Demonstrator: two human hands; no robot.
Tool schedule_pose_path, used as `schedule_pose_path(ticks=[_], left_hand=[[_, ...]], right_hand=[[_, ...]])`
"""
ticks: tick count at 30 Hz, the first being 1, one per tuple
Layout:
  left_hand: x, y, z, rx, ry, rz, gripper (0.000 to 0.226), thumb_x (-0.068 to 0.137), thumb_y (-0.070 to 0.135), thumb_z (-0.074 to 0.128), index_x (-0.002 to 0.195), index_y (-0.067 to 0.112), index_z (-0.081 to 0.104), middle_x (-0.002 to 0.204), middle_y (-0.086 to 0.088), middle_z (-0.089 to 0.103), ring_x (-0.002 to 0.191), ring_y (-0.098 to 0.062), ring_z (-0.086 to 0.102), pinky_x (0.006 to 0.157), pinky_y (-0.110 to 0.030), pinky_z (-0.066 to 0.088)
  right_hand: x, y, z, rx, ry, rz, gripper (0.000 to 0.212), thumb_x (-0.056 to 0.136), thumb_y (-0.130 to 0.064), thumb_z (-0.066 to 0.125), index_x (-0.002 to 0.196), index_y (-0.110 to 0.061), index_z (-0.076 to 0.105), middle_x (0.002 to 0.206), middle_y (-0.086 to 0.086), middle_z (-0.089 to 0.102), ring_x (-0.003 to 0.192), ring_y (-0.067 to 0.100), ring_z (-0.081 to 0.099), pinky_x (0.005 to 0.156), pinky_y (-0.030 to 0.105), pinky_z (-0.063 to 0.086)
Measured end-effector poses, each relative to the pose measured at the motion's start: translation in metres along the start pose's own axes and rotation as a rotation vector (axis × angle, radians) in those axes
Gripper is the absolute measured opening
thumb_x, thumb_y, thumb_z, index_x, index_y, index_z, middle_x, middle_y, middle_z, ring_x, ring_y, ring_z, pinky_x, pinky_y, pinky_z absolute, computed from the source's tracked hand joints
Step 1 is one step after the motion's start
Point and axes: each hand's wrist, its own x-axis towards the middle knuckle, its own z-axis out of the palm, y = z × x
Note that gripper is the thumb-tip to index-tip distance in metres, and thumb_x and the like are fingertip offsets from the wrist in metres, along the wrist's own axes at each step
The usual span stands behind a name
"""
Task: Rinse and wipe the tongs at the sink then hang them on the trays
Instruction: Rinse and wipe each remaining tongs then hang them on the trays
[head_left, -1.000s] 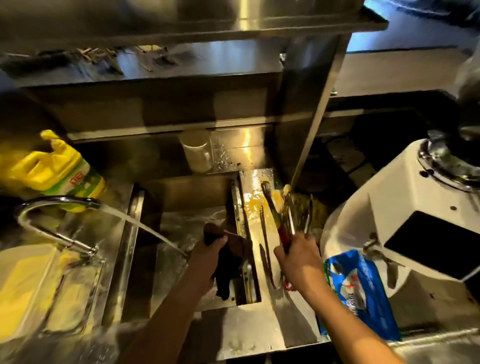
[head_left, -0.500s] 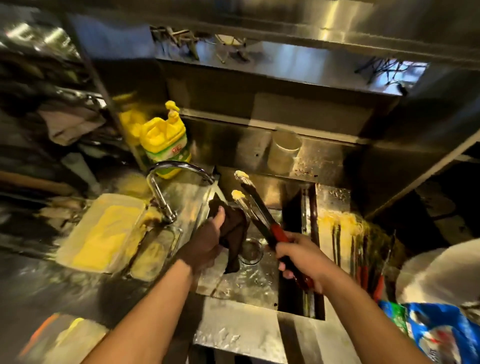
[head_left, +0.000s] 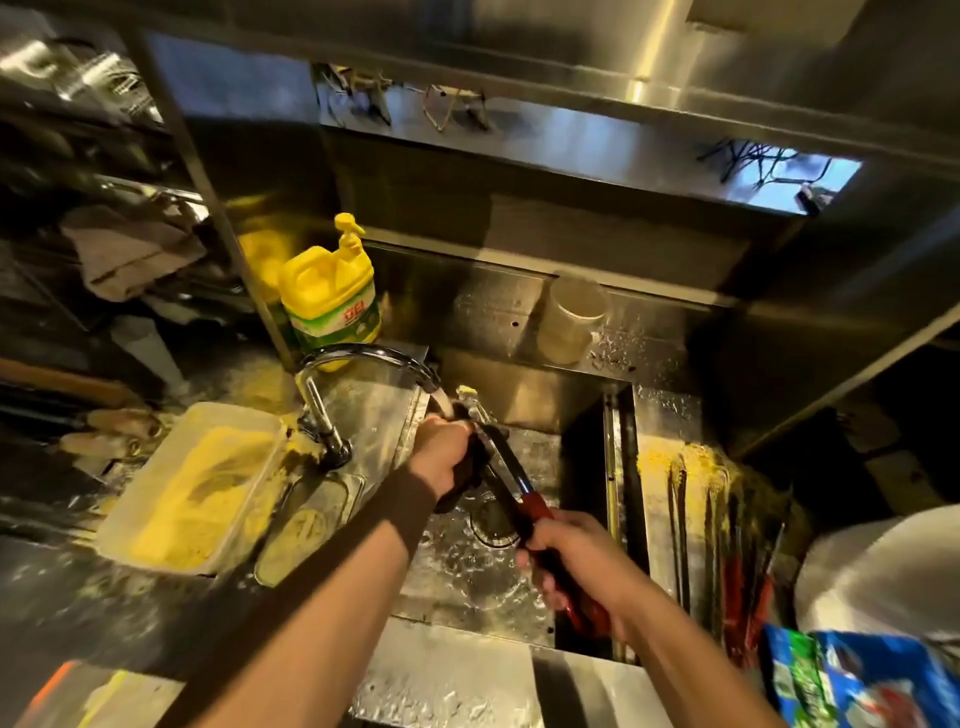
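Observation:
My right hand (head_left: 576, 561) grips the red handle of a pair of metal tongs (head_left: 511, 475) held over the steel sink (head_left: 467, 587). The tong tips, smeared with yellow batter, point up-left under the water running from the curved faucet (head_left: 363, 358). My left hand (head_left: 447, 452) holds a dark cloth (head_left: 470, 467) closed around the tong arms just below the spout. Several more batter-coated tongs (head_left: 701, 519) lie on the counter right of the sink.
A yellow detergent bottle (head_left: 332, 296) stands behind the faucet. A plastic tub of yellow batter (head_left: 197, 483) sits at left. A pale cup (head_left: 571, 317) stands on the back ledge. A blue packet (head_left: 857, 675) and a white appliance (head_left: 883, 571) are at right.
The right hand picked tongs off the counter and brought them over the sink. The left hand's cloth moved from hanging beside the tongs to wrapping them under the running water.

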Motion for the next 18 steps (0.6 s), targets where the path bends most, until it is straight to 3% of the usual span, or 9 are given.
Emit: schedule_pose_path(ticks=[2,5,8,12,16,18], left_hand=[[-0.001,-0.01,0.009,0.079,0.002,-0.02,0.033,0.09,0.0,0.057,0.123,0.0,0.056,0.111,-0.027,0.07,0.096,-0.039,0.071,0.077,-0.047,0.061],[0.008,-0.004,0.007,0.063,0.033,-0.004,0.029,0.094,0.004,0.055,0.122,-0.003,0.06,0.105,-0.023,0.071,0.083,-0.033,0.071,0.059,-0.034,0.06],[0.018,0.001,0.009,-0.015,0.037,-0.017,0.03,0.097,0.007,0.051,0.127,0.002,0.055,0.112,-0.027,0.067,0.088,-0.037,0.069,0.075,-0.05,0.059],[0.011,-0.018,0.014,0.034,0.056,-0.028,0.029,0.094,0.004,0.05,0.122,0.0,0.059,0.102,-0.02,0.071,0.083,-0.032,0.07,0.061,-0.035,0.058],[0.019,-0.011,0.009,-0.05,0.054,-0.037,0.034,0.096,0.006,0.051,0.129,0.0,0.055,0.119,-0.027,0.066,0.103,-0.04,0.068,0.087,-0.05,0.058],[0.019,-0.005,0.008,-0.068,0.095,-0.01,0.034,0.097,0.008,0.053,0.13,0.0,0.054,0.109,-0.024,0.066,0.094,-0.035,0.067,0.081,-0.044,0.057]], right_hand=[[0.001,-0.006,0.002,-0.025,0.035,-0.015,0.03,0.081,-0.013,0.058,0.108,-0.002,0.057,0.079,0.012,0.063,0.047,0.015,0.046,0.038,0.025,0.038],[-0.001,-0.008,0.005,-0.042,0.05,-0.022,0.026,0.081,-0.014,0.057,0.104,-0.002,0.059,0.075,0.009,0.063,0.046,0.014,0.046,0.039,0.025,0.039],[-0.001,-0.011,0.0,-0.017,0.014,-0.017,0.027,0.08,-0.014,0.058,0.105,-0.002,0.057,0.07,0.005,0.062,0.045,0.013,0.046,0.037,0.024,0.039],[0.005,-0.017,0.003,-0.045,0.043,-0.011,0.026,0.076,-0.014,0.058,0.098,-0.002,0.059,0.068,0.005,0.057,0.045,0.012,0.043,0.038,0.024,0.037],[0.003,-0.025,-0.005,-0.085,0.001,0.052,0.032,0.069,-0.017,0.063,0.095,-0.001,0.056,0.061,0.005,0.047,0.046,0.015,0.036,0.039,0.025,0.033],[-0.001,-0.031,-0.016,-0.102,-0.036,0.08,0.037,0.067,-0.016,0.066,0.098,-0.001,0.054,0.061,0.005,0.045,0.047,0.016,0.034,0.038,0.024,0.032]])
